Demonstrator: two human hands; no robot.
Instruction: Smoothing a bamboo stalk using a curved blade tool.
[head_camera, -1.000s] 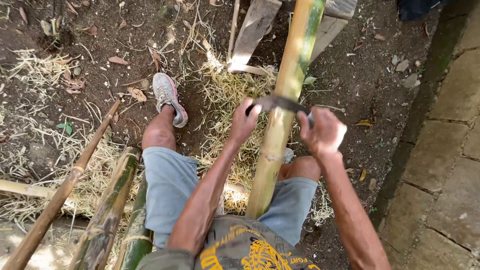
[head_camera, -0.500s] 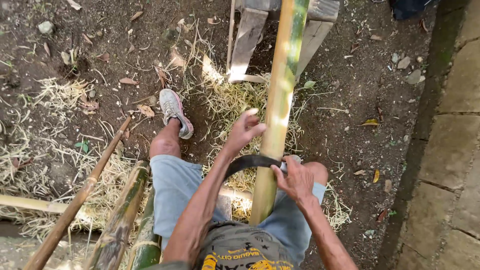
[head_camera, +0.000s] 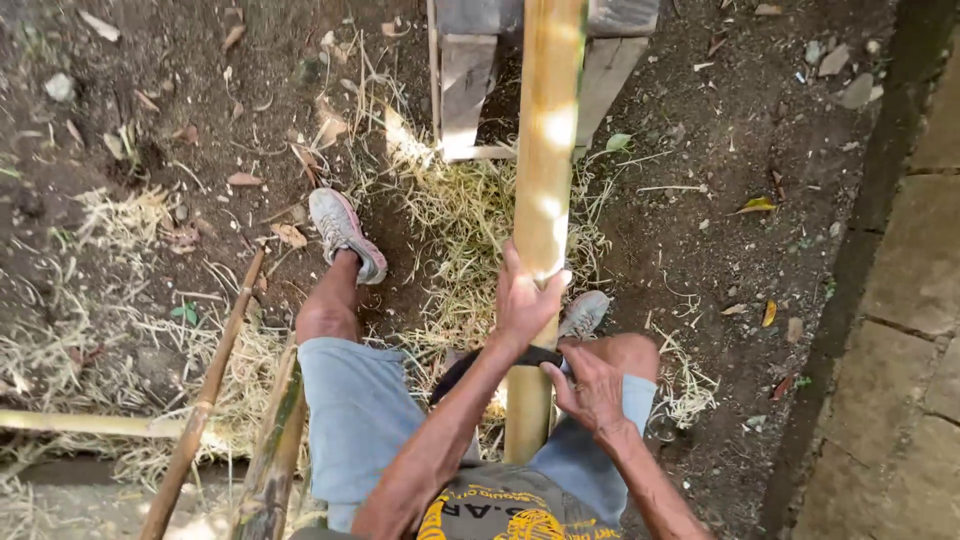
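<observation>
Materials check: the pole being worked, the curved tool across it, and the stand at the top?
Pole: bamboo, by its round stem and pale yellow scraped surface, matte. Curved tool: dark, thin blade, probably metal; both hands cover most of it, left hand, right hand. Stand: grey weathered boards, apparently unfinished wood.

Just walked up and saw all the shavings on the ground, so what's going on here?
A seated person works a long bamboo pole that runs between their knees. Their left hand grips the pole, and their right hand holds one end of a dark curved blade pressed across it. Pale shavings lie on the dirt around their feet, and more bamboo poles lie to their left.
</observation>
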